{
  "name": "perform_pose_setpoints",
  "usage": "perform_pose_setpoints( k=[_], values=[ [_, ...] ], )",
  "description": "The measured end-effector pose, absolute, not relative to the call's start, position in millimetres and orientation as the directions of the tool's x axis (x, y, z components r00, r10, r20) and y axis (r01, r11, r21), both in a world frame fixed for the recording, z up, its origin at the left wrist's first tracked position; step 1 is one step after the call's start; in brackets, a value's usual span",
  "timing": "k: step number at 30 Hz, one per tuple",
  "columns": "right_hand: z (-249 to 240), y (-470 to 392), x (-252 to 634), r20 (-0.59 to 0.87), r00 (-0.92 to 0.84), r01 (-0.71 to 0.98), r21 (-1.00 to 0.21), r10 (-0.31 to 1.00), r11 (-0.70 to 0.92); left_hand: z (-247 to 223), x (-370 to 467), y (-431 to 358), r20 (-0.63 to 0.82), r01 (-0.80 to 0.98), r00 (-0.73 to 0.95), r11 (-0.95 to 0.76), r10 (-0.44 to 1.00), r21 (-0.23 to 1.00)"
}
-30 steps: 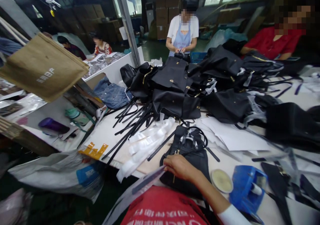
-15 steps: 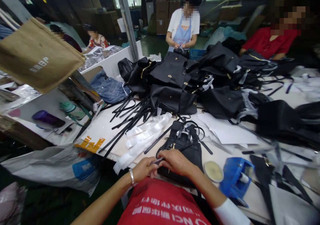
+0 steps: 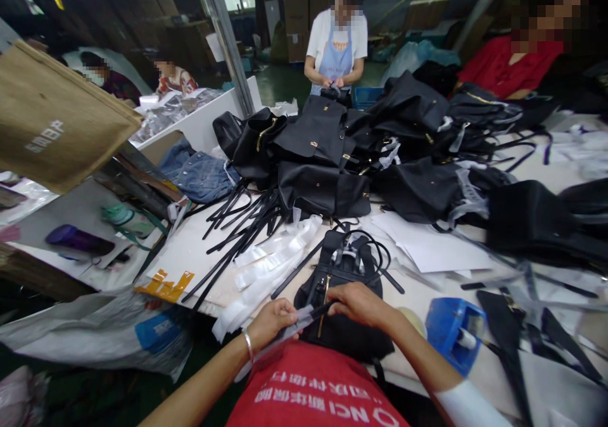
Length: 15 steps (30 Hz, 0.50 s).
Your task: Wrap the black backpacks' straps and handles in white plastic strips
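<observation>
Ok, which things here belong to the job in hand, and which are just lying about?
Likely the job's:
clear plastic strip in the left hand
black strap in the right hand
black bag beside them

Seemingly just lying about:
denim garment
purple bottle

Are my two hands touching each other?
Apart: the head view shows a gap between the left hand and the right hand, with clear strip visible there.

Cannot see part of the clear strip (image 3: pixel 304 317), covered by the left hand (image 3: pixel 273 322), nor all of the pale disc (image 3: pixel 415 318), partly behind the right forearm (image 3: pixel 413 351). Cannot follow the brown bag (image 3: pixel 61 120) past the left edge or the red top (image 3: pixel 297 363) past the bottom.
</observation>
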State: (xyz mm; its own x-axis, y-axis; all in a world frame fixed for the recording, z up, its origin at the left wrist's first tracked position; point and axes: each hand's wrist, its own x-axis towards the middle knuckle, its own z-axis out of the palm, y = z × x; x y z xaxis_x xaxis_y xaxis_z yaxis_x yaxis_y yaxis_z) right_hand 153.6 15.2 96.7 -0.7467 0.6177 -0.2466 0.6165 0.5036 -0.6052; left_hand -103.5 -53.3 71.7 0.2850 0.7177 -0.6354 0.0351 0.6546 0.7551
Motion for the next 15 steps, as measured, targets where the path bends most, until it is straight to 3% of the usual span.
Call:
perform_pose_setpoints(
  k=[9,15],
  values=[
    [91.0,20.1,136.8,-0.236,-0.802,0.556,-0.630,0.548,0.542,80.7,-82.5,-43.5,-0.679,-0.043,0.294,0.719,0.673,0.694],
    [84.9,27.3,144.3,-0.185,-0.794,0.538,-0.658,0.580,0.527,77.9,-78.5,-34.8,-0.655,0.078,0.247,0.659,0.714,0.748]
  ],
)
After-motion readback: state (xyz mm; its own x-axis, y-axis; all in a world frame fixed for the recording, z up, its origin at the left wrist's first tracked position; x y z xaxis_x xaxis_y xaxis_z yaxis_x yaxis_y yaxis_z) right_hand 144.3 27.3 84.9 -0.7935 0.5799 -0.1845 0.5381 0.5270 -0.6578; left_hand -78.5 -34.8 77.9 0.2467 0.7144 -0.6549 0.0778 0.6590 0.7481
